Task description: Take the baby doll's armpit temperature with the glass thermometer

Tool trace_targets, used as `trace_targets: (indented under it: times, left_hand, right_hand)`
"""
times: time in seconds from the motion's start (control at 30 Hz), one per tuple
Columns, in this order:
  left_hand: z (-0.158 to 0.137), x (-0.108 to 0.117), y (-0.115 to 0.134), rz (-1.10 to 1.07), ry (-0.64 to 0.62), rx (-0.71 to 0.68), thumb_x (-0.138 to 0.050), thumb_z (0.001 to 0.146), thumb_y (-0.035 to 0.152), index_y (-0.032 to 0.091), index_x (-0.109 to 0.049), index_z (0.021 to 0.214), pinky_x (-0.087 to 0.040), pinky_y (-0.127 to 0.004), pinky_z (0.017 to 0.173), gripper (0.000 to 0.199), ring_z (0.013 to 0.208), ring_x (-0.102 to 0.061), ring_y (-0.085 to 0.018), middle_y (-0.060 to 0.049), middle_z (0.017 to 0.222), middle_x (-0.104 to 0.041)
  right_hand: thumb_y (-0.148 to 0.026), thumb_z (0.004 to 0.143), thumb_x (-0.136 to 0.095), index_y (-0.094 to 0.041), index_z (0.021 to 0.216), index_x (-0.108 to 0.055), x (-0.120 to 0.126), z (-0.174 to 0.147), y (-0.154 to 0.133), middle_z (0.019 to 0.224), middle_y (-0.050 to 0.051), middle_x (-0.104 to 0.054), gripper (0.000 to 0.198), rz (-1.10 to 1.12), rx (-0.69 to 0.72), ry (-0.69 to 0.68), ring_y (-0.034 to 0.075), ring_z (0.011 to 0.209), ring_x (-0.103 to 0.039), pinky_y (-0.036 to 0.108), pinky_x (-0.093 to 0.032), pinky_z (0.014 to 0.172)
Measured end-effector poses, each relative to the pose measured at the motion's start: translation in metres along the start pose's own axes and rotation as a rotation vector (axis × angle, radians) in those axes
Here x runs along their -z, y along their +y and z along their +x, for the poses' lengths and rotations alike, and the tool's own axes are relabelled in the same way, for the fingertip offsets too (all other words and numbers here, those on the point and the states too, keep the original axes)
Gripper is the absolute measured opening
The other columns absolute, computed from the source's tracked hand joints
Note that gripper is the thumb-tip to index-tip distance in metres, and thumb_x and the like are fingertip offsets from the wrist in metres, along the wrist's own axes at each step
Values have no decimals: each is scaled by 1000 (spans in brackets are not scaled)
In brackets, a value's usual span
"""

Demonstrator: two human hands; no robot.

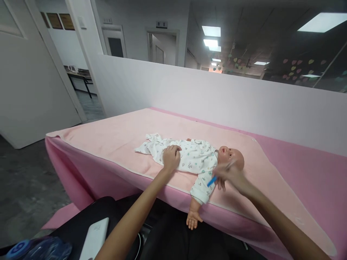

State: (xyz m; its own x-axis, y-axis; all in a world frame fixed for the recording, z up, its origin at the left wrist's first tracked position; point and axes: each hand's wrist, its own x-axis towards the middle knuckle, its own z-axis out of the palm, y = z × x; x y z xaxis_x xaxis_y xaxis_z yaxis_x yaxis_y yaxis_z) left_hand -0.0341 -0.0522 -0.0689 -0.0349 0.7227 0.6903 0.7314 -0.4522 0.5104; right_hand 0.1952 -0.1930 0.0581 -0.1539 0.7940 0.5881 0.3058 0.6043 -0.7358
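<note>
A baby doll (195,155) in a white printed outfit lies on its back, head to the right. Its mouth is open, and one arm hangs over the near edge. My left hand (171,157) rests on the doll's lower body, fingers lying over the cloth. Close to the doll's neck and shoulder, my right hand (227,175) is closed around a slim stick with a blue end (211,181). The blue end points down toward the doll's sleeve. Motion blurs this hand, and the stick's exact kind cannot be made out.
A peach pad (114,133) covers the pink-sheeted bed (311,169). Behind it stands a white partition (203,86). At lower left, a white device (94,236) and a bottle with a blue cap (20,247) lie on a black surface. A door (29,79) is at far left.
</note>
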Motion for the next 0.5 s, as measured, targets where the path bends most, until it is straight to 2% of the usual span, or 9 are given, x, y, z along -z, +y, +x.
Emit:
trace_targets:
  times: [0.07, 0.1, 0.17, 0.23, 0.27, 0.33, 0.4, 0.43, 0.5]
  left_hand:
    - [0, -1, 0, 10, 1, 4, -37, 74, 9, 20, -53, 73, -33, -34, 75, 19, 77, -51, -19, -1, 77, -61]
    - [0, -1, 0, 15, 2, 5, -37, 74, 9, 20, -53, 73, -33, -34, 75, 19, 77, -51, -19, -1, 77, -61]
    - [0, -2, 0, 21, 4, 5, -38, 74, 9, 20, -53, 73, -34, -34, 75, 19, 77, -51, -19, -1, 77, -61]
    - [0, -2, 0, 19, 1, 7, -37, 74, 9, 20, -53, 73, -34, -34, 76, 19, 77, -51, -19, -1, 78, -61]
    - [0, -2, 0, 18, -2, 10, -37, 74, 9, 20, -53, 73, -34, -34, 77, 19, 78, -51, -19, -1, 78, -61]
    - [0, -1, 0, 19, -9, 15, -37, 74, 10, 20, -53, 73, -34, -35, 77, 19, 78, -52, -19, -2, 79, -61]
    - [0, -1, 0, 28, -14, 18, -36, 74, 10, 20, -52, 74, -34, -35, 77, 19, 79, -52, -20, -2, 79, -61]
    - [0, -1, 0, 32, -15, 19, -36, 73, 10, 21, -52, 74, -34, -35, 77, 19, 79, -52, -20, -2, 79, -61]
    - [1, -1, -1, 31, -11, 19, -37, 73, 10, 21, -52, 76, -34, -35, 76, 19, 80, -52, -20, -2, 80, -62]
  right_hand:
    - [-43, 78, -51, -17, 51, -59, 0, -9, -2, 42, -4, -48, 39, -70, -47, -209, 6, 37, -39, 18, -36, 35]
    - [-39, 78, -55, -16, 56, -62, 4, -12, -5, 45, -3, -51, 33, -61, -71, -249, 7, 39, -43, 18, -37, 37]
    - [-37, 82, -53, -17, 67, -64, 18, -14, -13, 50, -1, -55, 28, -33, -64, -156, 9, 41, -47, 20, -37, 37]
    - [-42, 88, -39, -19, 65, -61, 24, -13, -17, 46, -2, -49, 39, -35, 27, 14, 9, 34, -39, 21, -31, 32]
    - [-44, 90, -32, -20, 60, -59, 22, -13, -15, 42, -3, -44, 47, -66, 77, 44, 8, 31, -33, 21, -27, 31]
    - [-45, 89, -28, -20, 52, -54, 8, -16, -8, 38, -4, -38, 52, -162, 129, -35, 7, 31, -27, 22, -25, 31]
    - [-44, 85, -38, -19, 47, -51, -6, -21, 1, 39, -3, -40, 47, -228, 130, -140, 7, 33, -30, 21, -28, 34]
    - [-42, 83, -43, -19, 47, -51, -9, -24, 4, 41, -3, -43, 43, -233, 112, -149, 7, 35, -35, 20, -30, 36]
    - [-39, 85, -43, -18, 52, -53, -7, -30, 6, 46, -1, -50, 40, -223, 54, -83, 8, 39, -42, 20, -33, 37]
